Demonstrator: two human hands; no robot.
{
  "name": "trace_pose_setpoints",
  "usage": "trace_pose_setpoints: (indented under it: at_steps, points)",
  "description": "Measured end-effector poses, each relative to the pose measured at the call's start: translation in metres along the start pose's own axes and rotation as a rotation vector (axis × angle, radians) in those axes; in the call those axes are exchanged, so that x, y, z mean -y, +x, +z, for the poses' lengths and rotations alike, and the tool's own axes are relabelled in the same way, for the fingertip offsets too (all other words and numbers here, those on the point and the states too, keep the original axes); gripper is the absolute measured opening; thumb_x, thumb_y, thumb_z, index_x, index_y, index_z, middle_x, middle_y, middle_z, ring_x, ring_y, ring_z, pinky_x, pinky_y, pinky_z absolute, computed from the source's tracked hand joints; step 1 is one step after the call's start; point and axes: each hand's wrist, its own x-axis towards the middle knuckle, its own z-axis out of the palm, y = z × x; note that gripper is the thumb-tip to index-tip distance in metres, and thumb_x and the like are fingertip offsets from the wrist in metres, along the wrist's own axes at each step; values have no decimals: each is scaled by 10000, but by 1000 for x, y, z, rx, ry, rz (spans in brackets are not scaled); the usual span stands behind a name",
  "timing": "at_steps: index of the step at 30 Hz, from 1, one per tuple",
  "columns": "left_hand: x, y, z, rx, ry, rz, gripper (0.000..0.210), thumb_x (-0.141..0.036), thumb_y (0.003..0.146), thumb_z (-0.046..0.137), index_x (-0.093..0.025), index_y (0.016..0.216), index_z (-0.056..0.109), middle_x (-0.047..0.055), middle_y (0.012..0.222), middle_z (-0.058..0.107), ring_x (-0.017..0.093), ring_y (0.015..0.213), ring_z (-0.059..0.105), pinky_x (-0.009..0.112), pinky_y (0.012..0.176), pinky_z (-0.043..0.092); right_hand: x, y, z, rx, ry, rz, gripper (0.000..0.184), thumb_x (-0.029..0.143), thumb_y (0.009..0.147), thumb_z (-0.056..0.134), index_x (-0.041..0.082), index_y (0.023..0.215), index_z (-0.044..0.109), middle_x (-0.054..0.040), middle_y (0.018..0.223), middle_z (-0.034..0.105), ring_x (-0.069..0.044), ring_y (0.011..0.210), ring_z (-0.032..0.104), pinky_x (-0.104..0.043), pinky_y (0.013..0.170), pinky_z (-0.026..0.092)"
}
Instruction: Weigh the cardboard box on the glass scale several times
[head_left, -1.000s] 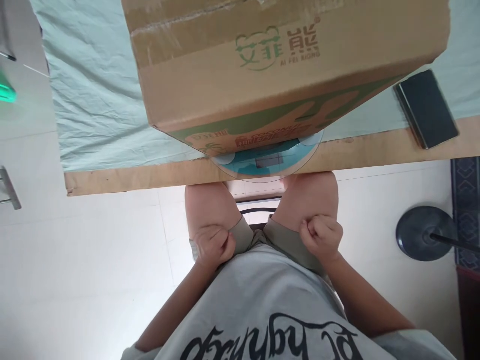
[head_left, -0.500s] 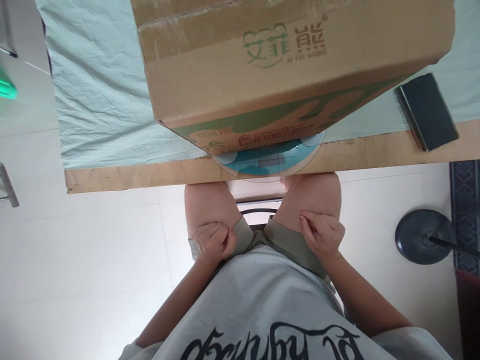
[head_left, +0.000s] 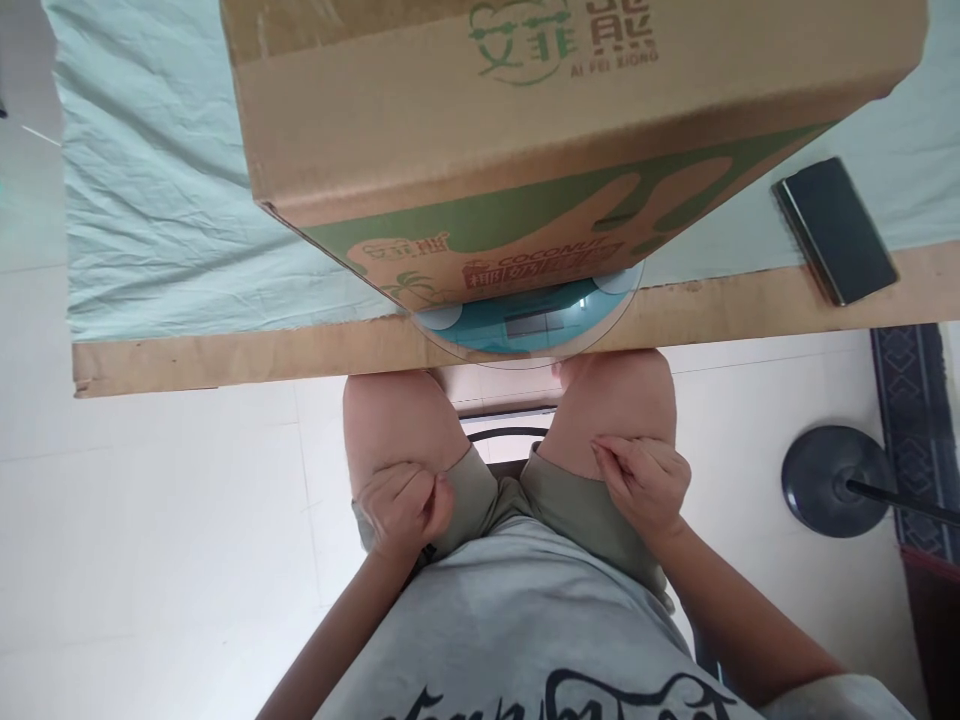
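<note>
My left hand [head_left: 401,505] rests curled on my left thigh at the hem of olive shorts, holding nothing. On my right thigh lies my right hand [head_left: 645,482], fingers loosely bent and also empty. Ahead of my knees, a large brown cardboard box [head_left: 525,130] with green print sits on a round teal glass scale [head_left: 529,325] at the table's near edge. Both hands are well short of the box and scale.
The table [head_left: 225,355] has a wooden edge and a pale green cloth [head_left: 150,200]. A dark phone [head_left: 834,228] lies at its right. On the white tiled floor to the right stands a round black stand base [head_left: 829,480] beside a patterned rug [head_left: 911,430].
My right fist has loosened, its fingers now spread flatter on the thigh. The view has shifted so the box looks larger and closer. The left hand stays curled.
</note>
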Motion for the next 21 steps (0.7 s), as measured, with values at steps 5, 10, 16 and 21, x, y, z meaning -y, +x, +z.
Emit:
trace_pose_setpoints:
  at_steps: [5, 10, 16, 21]
  points:
    - [0, -3, -1, 2, 8, -4, 373, -5, 666, 603, -140, 536, 281, -30, 489, 287, 74, 538, 225, 268, 534, 182, 1, -2, -3, 10, 6, -12, 246, 47, 688, 715, 153, 882, 609, 50, 650, 574, -35, 606, 432, -188, 619, 365]
    - [-1, -5, -2, 19, -4, 19, 368, -11, 673, 602, -139, 536, 285, -31, 486, 290, 71, 529, 228, 279, 531, 173, 2, -6, -1, 9, 13, -5, 233, 46, 676, 718, 148, 862, 620, 48, 661, 589, -30, 612, 452, -189, 628, 376]
    - [0, -2, -8, 52, -95, -14, 392, -6, 696, 599, -131, 541, 261, -35, 487, 258, 50, 505, 224, 274, 506, 165, 10, -7, -1, 70, 83, 7, 235, 68, 721, 689, 175, 916, 616, 59, 739, 621, -22, 669, 524, -175, 656, 421]
    - [15, 27, -24, -31, -290, -285, 303, -52, 806, 444, -126, 546, 308, -25, 512, 314, 26, 495, 315, 208, 488, 229, -13, 19, -18, 74, 237, 119, 206, 142, 775, 660, 144, 954, 559, -3, 728, 524, -23, 669, 483, -136, 574, 424]
